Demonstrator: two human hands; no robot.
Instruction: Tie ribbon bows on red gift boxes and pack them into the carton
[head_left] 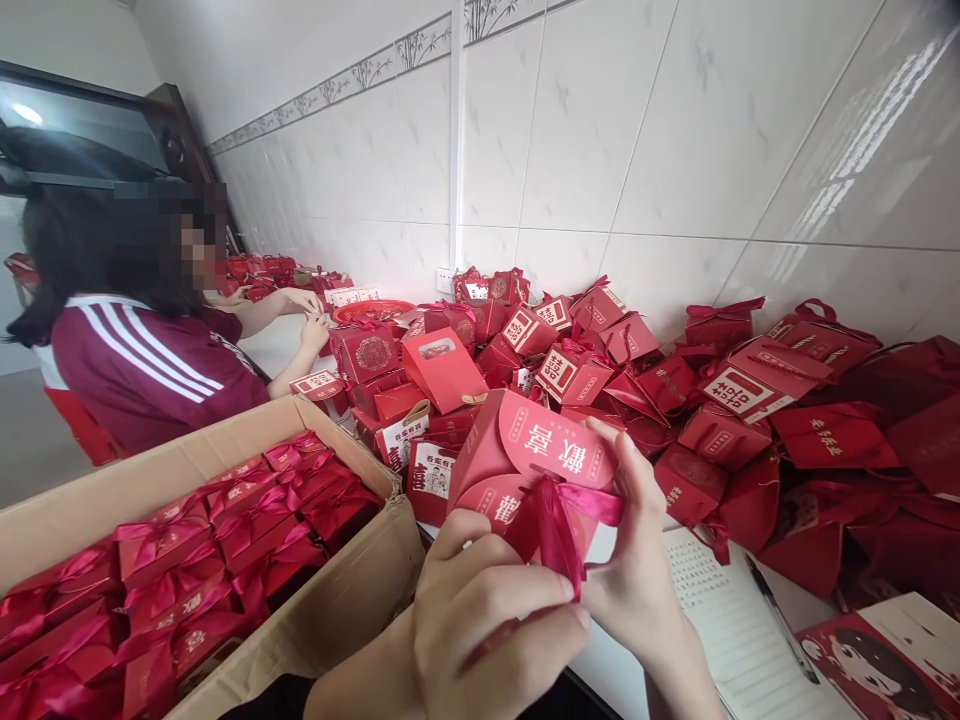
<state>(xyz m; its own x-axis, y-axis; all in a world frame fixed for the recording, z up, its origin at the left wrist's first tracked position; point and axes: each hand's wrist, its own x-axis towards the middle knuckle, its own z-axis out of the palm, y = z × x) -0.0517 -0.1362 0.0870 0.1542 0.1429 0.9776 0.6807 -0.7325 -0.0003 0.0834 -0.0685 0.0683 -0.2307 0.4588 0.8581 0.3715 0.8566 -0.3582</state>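
A red gift box point(536, 440) with white printed characters is up in front of me, tilted, above the table. Its side carries a magenta satin ribbon point(566, 505), with one end hanging down. My right hand point(637, 540) wraps the box's right side, thumb low near the ribbon and fingers along the top edge. In front of the box, my left hand point(487, 610) is closed, its fingertips pinching the hanging ribbon. Its upper fingers lie against the box's lower left corner. Part of the box's lower face is hidden behind this hand.
An open cardboard carton point(375, 560) at left holds rows of ribboned red boxes. A heap of red gift boxes point(574, 375) lines the wall. A notebook point(739, 625) and pen point(780, 620) lie at right. Another person point(150, 350) works at the far left.
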